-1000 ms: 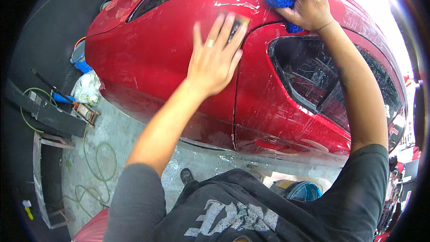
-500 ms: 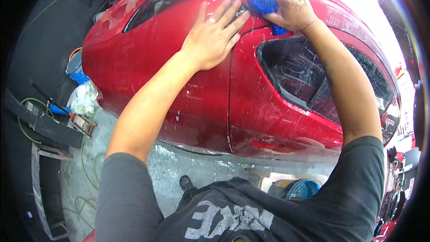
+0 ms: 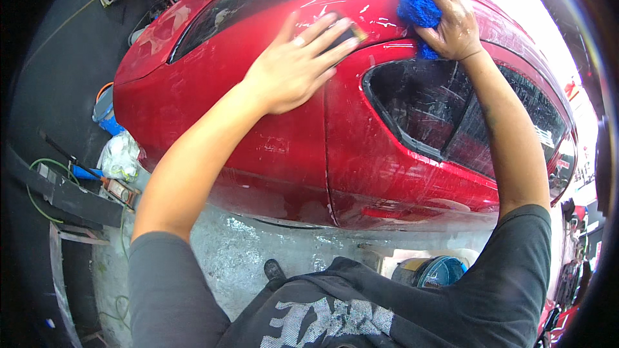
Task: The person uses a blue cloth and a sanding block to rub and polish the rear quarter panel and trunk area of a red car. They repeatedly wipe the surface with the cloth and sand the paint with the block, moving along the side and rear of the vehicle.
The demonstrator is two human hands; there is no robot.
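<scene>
A wet red car (image 3: 271, 148) with white streaks and drips stands in front of me. My left hand (image 3: 293, 64) lies over its rear side panel, fingers stretched out and slightly blurred. Beneath those fingers is a dark flat pad (image 3: 340, 33) with a tan edge, pressed to the paint; its exact kind I cannot make out. My right hand (image 3: 448, 19) grips a fuzzy blue microfiber cloth (image 3: 416, 0) against the roof edge, above the wet side window (image 3: 425, 100). One end of the cloth hangs below the hand.
A dark bucket (image 3: 429, 272) stands near my body at the car's side. Left of the car are a blue bucket (image 3: 106, 113), a plastic bag (image 3: 120, 154) and a green hose (image 3: 48, 162). A metal frame (image 3: 59, 264) stands on the wet floor (image 3: 222, 245).
My right hand has moved right along the roof edge with the blue cloth. My left hand has shifted left and a little nearer, uncovering more of the pad's tan edge.
</scene>
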